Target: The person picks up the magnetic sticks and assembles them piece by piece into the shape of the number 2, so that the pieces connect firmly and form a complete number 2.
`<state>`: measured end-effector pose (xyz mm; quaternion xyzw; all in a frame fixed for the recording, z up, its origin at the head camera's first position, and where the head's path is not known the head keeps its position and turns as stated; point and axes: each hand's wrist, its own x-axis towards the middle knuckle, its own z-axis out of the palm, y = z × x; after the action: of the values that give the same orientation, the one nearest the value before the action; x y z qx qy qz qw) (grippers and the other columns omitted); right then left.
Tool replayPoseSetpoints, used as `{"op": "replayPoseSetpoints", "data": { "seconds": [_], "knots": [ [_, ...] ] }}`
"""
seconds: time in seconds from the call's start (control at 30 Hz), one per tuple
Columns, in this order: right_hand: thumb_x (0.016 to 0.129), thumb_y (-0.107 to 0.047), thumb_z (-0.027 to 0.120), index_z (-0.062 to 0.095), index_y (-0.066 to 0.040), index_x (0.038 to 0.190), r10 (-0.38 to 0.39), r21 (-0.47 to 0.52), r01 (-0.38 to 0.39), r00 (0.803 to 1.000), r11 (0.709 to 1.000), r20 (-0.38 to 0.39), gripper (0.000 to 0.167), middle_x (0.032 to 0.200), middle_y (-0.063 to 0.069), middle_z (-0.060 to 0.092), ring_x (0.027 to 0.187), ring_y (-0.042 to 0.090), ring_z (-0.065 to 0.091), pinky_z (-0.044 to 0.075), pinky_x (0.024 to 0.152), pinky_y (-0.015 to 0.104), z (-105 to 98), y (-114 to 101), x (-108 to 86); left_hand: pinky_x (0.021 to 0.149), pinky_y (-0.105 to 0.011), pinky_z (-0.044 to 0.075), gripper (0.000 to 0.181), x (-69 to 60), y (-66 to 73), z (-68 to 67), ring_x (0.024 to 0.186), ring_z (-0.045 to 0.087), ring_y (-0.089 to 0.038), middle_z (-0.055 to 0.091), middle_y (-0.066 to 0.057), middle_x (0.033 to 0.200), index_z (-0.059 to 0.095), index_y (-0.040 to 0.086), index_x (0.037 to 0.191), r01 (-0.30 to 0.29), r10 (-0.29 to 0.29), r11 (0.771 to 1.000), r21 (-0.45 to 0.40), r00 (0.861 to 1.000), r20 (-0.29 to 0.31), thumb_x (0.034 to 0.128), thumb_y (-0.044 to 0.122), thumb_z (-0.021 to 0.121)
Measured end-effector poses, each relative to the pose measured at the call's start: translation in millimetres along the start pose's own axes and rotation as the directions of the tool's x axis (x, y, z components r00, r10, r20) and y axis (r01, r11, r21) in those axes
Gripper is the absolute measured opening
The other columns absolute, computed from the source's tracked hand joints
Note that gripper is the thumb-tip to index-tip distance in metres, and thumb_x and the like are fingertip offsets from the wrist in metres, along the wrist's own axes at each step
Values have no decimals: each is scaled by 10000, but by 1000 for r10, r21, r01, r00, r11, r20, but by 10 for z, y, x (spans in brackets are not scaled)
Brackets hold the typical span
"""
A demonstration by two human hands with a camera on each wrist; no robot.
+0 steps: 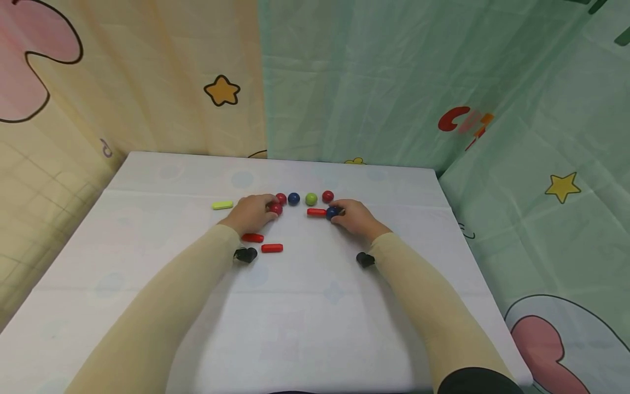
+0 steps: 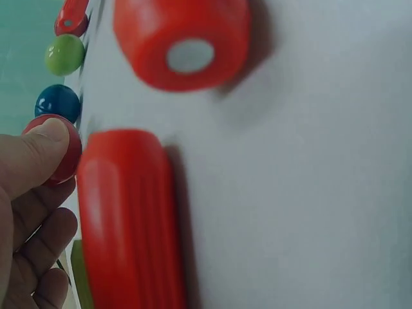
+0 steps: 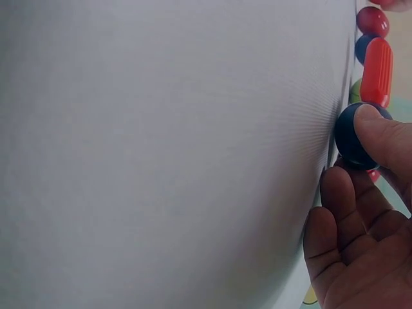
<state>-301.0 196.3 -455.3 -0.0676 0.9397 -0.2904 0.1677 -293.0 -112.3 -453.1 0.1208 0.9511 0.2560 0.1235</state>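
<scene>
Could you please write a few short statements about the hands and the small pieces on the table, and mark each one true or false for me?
1. The left grip holds a red ball. True.
2. The right grip holds a green ball. False: the right grip holds a blue ball.
3. One end of a red stick meets the blue ball held on the right. True.
4. The yellow-green stick lies to the right of both hands. False: the yellow-green stick lies to the left of the left grip.
5. Two red sticks lie near the left wrist. True.
</scene>
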Motion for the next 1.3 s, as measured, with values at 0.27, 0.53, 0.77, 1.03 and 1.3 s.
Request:
{"op": "replayPoseSetpoints", "data": {
  "seconds": [0.27,0.53,0.77,1.03,1.3],
  "knots": [
    [1007,-189,727,592,-164,1491,-8,-18,8,1000,1000,-1,503,1412,102,627,1267,287,584,481,1162,450,16,-24,3,1089,-483,525,541,18,100,52,1198,584,-299,656,-111,1363,550,162,1520,-40,39,999,10,999,24,1015,268,715],
    [1011,-191,723,594,-174,1493,-17,-27,16,1000,999,-7,499,1432,102,619,1266,281,588,480,1161,453,45,-43,1,1096,-493,523,513,45,156,90,1182,609,-294,686,-112,1322,572,195,1505,-65,63,998,23,997,50,1017,259,715],
    [1008,-186,726,604,-173,1484,-33,-48,32,999,998,-13,491,1393,97,641,1231,269,599,492,1140,448,63,-52,17,1098,-502,527,488,75,190,149,1218,595,-304,678,-99,1350,600,216,1479,-66,64,997,30,997,47,1011,273,726],
    [1009,-187,725,600,-180,1491,-35,-44,35,999,998,-5,497,1394,89,636,1237,269,588,488,1151,447,83,-66,27,1078,-504,540,502,105,217,189,1247,578,-315,667,-101,1364,593,218,1491,-54,52,998,36,997,60,1012,291,724],
    [1006,-195,729,609,-166,1479,-53,-68,53,999,996,-4,488,1403,93,642,1246,269,596,481,1158,448,106,-84,49,1131,-514,503,508,114,260,214,1297,562,-327,648,-100,1408,586,217,1500,-52,51,998,18,997,55,1014,269,723]
  ]
}}
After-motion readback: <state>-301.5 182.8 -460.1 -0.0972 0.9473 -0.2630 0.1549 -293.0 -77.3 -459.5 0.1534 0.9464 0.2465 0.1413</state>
